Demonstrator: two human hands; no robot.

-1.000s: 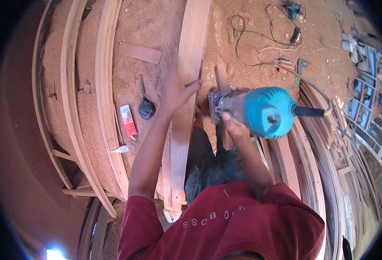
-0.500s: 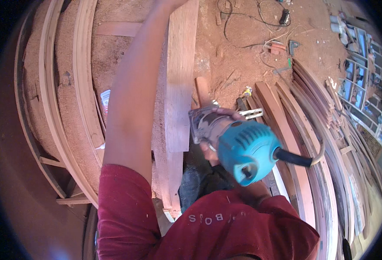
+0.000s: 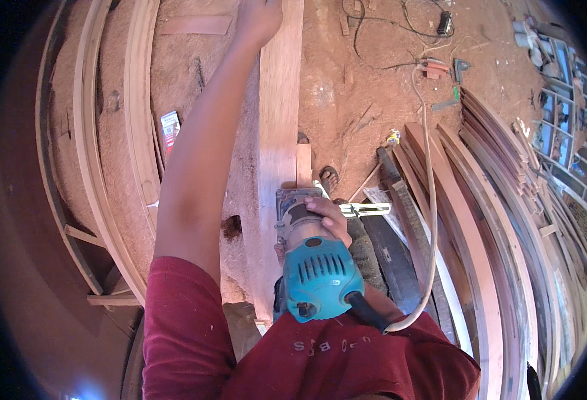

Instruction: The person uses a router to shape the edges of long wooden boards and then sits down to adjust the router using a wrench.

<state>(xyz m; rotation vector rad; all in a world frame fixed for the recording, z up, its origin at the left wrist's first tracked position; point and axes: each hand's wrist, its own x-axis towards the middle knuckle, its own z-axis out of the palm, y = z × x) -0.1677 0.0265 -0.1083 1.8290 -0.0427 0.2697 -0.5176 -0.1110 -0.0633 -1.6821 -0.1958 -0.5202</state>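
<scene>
My right hand (image 3: 333, 219) is closed round the body of a teal trim router (image 3: 320, 270). The router's clear base (image 3: 283, 207) meets the right side of a long wooden beam (image 3: 280, 100), and a metal guide (image 3: 367, 209) sticks out to its right. A pale power cord (image 3: 432, 220) loops from the router's back end. Stretched far forward, my left hand (image 3: 259, 23) is closed on the beam's left edge near the top of the view; its fingertips are partly cut off. A short wood strip (image 3: 304, 165) lies beside the beam, just ahead of the router.
Curved wooden pieces (image 3: 143, 100) lie on sawdust at left, near a small white package (image 3: 170, 130). Many long curved strips (image 3: 467, 220) are stacked at right. Farther off are a drill (image 3: 461, 67), a power strip (image 3: 445, 24) and a yellow tape measure (image 3: 393, 138). A sandaled foot (image 3: 330, 177) shows beyond the router.
The router has moved left and turned, and its base has come against the beam's side. More of my left hand shows on the beam. The cord has swung into a tall loop.
</scene>
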